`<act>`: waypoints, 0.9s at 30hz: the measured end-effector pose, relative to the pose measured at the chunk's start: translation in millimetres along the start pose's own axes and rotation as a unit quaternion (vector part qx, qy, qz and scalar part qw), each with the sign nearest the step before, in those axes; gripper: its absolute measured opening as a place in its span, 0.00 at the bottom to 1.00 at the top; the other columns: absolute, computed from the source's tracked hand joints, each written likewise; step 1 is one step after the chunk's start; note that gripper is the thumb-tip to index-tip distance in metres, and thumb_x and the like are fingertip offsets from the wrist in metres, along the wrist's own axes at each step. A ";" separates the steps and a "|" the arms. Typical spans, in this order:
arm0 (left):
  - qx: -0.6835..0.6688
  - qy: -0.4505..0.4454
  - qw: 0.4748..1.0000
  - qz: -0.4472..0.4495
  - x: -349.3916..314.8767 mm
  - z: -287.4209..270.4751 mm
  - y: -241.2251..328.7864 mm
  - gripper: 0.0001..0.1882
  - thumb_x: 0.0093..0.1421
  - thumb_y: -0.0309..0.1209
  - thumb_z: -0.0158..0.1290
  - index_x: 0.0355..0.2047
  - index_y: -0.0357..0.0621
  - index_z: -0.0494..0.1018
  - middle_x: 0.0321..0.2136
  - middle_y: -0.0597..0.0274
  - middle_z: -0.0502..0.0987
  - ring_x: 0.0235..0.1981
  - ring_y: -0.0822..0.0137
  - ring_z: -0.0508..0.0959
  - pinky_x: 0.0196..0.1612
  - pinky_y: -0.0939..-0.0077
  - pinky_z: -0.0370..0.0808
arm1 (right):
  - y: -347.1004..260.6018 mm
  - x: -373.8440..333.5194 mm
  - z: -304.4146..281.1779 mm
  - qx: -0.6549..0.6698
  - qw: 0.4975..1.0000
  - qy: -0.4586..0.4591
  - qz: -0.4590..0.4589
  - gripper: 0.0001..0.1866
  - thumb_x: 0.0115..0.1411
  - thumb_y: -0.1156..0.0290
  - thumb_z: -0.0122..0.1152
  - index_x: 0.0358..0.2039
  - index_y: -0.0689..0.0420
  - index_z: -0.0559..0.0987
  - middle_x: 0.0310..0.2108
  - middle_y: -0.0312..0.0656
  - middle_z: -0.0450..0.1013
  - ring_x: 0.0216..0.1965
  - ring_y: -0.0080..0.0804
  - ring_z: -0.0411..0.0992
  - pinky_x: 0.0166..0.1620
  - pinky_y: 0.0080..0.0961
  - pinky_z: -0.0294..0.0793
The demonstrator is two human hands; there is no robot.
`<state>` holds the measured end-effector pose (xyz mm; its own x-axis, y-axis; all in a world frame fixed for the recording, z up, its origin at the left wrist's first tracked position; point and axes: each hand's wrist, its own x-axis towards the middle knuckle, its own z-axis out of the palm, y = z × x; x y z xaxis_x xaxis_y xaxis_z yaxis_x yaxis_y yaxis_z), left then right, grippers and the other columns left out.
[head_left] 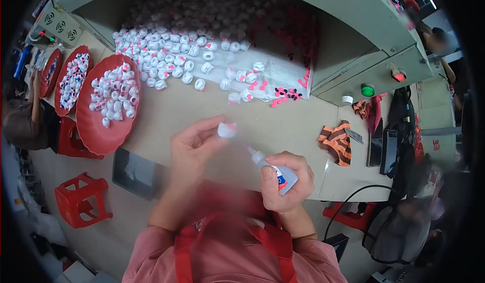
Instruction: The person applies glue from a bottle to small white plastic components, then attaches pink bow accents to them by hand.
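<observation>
Between the thumb and fingertips of my left hand (191, 144) is a small white rounded piece (227, 130) with a pink spot on it. My right hand (299, 174) is wrapped round a small squeeze bottle (286, 180), clear to white with a blue and red label. The bottle tilts so that its narrow nozzle (252, 152) points up and left toward the white piece, with a gap between them. Beyond my hands, many similar white pieces (166, 58) lie heaped on a white sheet (283, 73). Small pink and black bits (287, 94) lie at the sheet's near right corner.
A red scalloped tray (91, 131) of white pieces stands at the left, beside another red tray (60, 106). A greenish machine housing (348, 20) arches over the heap. At right lie a striped orange cloth (334, 144) and a green button (367, 90). Red stools (81, 199) stand below.
</observation>
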<state>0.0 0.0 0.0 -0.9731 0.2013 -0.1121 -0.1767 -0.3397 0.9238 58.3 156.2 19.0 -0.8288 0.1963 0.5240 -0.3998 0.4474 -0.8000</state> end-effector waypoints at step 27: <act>-0.018 -0.012 0.999 -0.025 6.1 -2.6 -19.3 0.17 0.49 0.14 0.50 0.42 0.31 0.69 0.38 0.54 0.74 0.36 0.72 0.75 0.39 0.81 0.72 | 106.3 62.7 -3.0 -0.397 0.895 -0.132 0.155 0.14 0.43 0.71 0.61 0.32 0.61 0.77 0.30 0.51 0.73 0.30 0.45 0.72 0.36 0.32 0.71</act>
<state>-2.9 5.3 -19.5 -0.9592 0.2405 -0.1489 -0.2308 -0.3608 0.9036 -35.0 218.7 -32.3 -0.9571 0.2528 0.1418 0.1833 0.9069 -0.3794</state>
